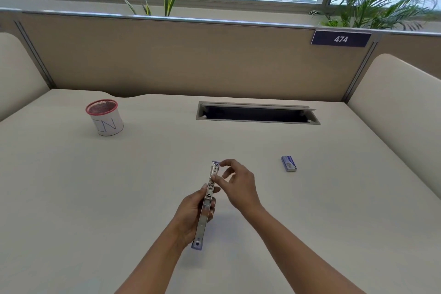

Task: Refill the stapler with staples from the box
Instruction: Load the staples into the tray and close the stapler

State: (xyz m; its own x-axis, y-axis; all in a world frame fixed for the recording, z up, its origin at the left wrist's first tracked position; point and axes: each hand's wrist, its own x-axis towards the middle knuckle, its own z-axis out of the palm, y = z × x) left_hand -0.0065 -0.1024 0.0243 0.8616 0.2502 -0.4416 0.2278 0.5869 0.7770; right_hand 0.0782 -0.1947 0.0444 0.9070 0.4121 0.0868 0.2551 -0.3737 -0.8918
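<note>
A metal stapler [205, 207] with purple ends is swung fully open into one long strip, held above the desk and pointing away from me. My left hand [191, 215] grips its middle from the left. My right hand [235, 182] touches the far half with thumb and fingertips, near the magazine end. The small blue staple box [289, 163] lies shut on the desk to the right, apart from both hands.
A pink-rimmed mesh cup [105, 117] wrapped in white paper stands at the back left. An open cable slot [257, 113] is set into the beige desk [119, 186] at the back. Padded partitions enclose the desk on three sides.
</note>
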